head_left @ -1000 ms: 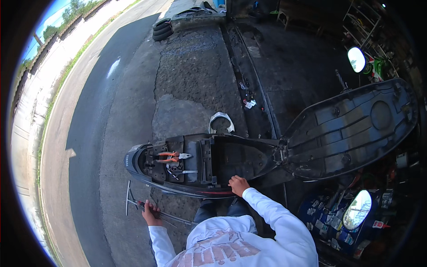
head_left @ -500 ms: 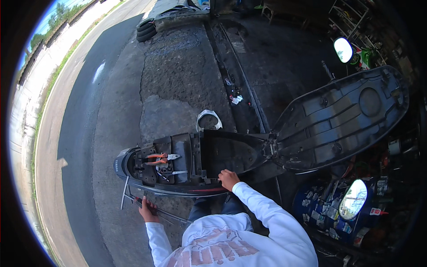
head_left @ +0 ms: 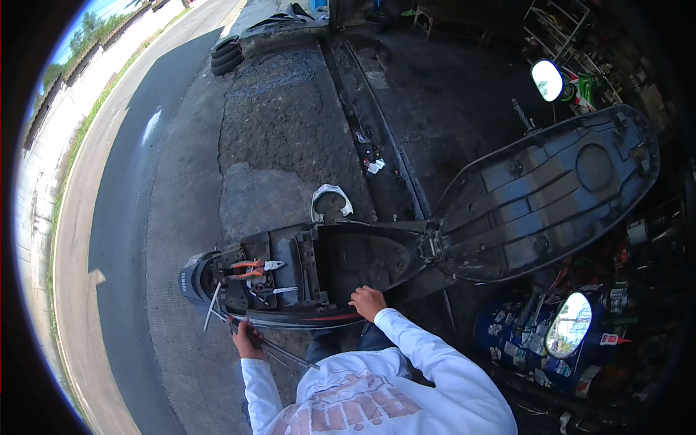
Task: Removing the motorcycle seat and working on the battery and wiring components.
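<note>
A scooter body [head_left: 341, 317] lies across in front of me, its underseat compartment [head_left: 359, 261] uncovered and its seat [head_left: 551, 188] flipped up to the right. My left hand [head_left: 249, 339] is closed around what looks like a T-handle wrench [head_left: 212, 307], just on the near side of the scooter's tail. Its silver crossbar sticks out on the left, and a long dark shaft extends rightward past the hand. My right hand [head_left: 368, 303], fingers curled, is at the compartment's near rim; its fingertips are partly hidden. Orange-handled pliers [head_left: 250, 269] and a slim silver tool [head_left: 285, 290] lie on the tail section.
Beyond the scooter, a white curved part [head_left: 319, 199] rests on the ground. Stacked tyres [head_left: 227, 56] stand farther off. A drain channel with litter [head_left: 375, 166] runs away from me. Two mirrors [head_left: 569, 325] and a cluttered blue surface [head_left: 500, 326] are at the right.
My left hand and the wrench have shifted right along the scooter's tail, bringing the crossbar in closer. The right hand stays by the compartment rim. The whole view has shifted slightly.
</note>
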Motion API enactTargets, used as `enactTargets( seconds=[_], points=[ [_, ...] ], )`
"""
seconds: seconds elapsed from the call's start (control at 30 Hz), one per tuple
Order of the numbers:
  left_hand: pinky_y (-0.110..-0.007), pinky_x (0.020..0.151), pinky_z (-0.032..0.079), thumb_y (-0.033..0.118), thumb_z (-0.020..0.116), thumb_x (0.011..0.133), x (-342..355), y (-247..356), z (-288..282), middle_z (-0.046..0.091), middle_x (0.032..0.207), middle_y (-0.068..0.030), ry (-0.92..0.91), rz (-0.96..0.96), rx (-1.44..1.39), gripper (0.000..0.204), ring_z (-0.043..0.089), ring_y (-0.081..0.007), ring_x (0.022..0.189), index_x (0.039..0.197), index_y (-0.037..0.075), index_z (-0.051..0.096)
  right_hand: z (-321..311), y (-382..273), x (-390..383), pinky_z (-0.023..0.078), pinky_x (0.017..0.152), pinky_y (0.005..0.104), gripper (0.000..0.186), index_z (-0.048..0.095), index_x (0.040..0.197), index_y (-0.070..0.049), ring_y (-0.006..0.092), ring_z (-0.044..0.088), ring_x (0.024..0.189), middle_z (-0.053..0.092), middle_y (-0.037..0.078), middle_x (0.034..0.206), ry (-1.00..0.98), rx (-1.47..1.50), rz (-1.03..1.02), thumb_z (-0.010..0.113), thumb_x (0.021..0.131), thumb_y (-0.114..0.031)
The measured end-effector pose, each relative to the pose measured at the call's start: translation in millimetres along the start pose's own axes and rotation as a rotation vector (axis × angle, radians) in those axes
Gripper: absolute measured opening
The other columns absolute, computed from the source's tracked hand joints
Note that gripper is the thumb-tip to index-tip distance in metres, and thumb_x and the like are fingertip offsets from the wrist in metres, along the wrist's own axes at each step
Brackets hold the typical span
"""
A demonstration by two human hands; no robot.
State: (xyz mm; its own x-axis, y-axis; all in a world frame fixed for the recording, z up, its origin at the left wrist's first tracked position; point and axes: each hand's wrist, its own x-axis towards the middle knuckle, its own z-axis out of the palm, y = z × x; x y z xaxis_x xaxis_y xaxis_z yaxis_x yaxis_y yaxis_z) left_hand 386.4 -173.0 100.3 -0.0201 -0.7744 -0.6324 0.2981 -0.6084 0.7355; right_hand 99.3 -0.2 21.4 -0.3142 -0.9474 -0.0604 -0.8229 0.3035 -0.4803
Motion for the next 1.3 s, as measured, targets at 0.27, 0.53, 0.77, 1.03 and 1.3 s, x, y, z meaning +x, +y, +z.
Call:
enactTargets(
  seconds=[0.27,0.53,0.77,1.03,1.3],
  points=[
    [-0.024,0.037,0.036,0.015,0.06,0.071,19,-15,63,0.056,0.063,-0.0046,-0.183,-0.07,0.278,0.014,0.052,-0.0125,0.048,0.078,0.004,0.054,-44,31,-75,0.048,0.062,0.0294,0.016,0.06,0.084,-0.002,0.02,0.062,0.069,0.063,0.009,0.075,0.584,0.507,0.759,0.065,0.076,-0.015],
    [-0.046,0.059,0.052,0.012,0.057,0.075,52,-48,87,0.059,0.083,-0.0105,-0.242,-0.092,0.229,0.024,0.06,-0.022,0.077,0.092,-0.001,0.047,-223,63,-117,0.036,0.089,0.0294,0.045,0.043,0.115,0.003,0.0179,0.046,0.103,0.05,0.011,0.113,1.398,0.798,0.607,0.065,0.08,-0.016],
    [-0.032,0.046,0.044,0.018,0.059,0.074,87,-74,95,0.058,0.07,-0.0075,-0.265,-0.021,0.488,0.017,0.059,-0.0191,0.062,0.078,0.002,0.053,-246,108,-125,0.032,0.09,0.0283,0.041,0.044,0.114,-0.001,0.0179,0.047,0.101,0.05,0.008,0.113,1.468,0.821,0.623,0.061,0.081,-0.018],
    [-0.026,0.033,0.035,0.019,0.059,0.076,74,-90,109,0.05,0.054,-0.0027,-0.221,0.04,0.622,0.017,0.048,-0.0149,0.038,0.069,0.004,0.053,-238,106,-131,0.037,0.081,0.0242,0.035,0.042,0.106,0.0,0.0151,0.049,0.092,0.05,0.007,0.103,1.369,0.685,0.592,0.055,0.073,0.001],
    [-0.027,0.036,0.039,0.018,0.061,0.076,101,-104,85,0.054,0.059,-0.004,-0.235,-0.016,0.591,0.017,0.052,-0.0151,0.044,0.07,0.004,0.055,-257,54,-110,0.043,0.065,0.0246,0.036,0.042,0.098,0.001,0.012,0.05,0.078,0.05,0.007,0.091,1.424,0.678,0.563,0.055,0.064,0.002]
  ],
)
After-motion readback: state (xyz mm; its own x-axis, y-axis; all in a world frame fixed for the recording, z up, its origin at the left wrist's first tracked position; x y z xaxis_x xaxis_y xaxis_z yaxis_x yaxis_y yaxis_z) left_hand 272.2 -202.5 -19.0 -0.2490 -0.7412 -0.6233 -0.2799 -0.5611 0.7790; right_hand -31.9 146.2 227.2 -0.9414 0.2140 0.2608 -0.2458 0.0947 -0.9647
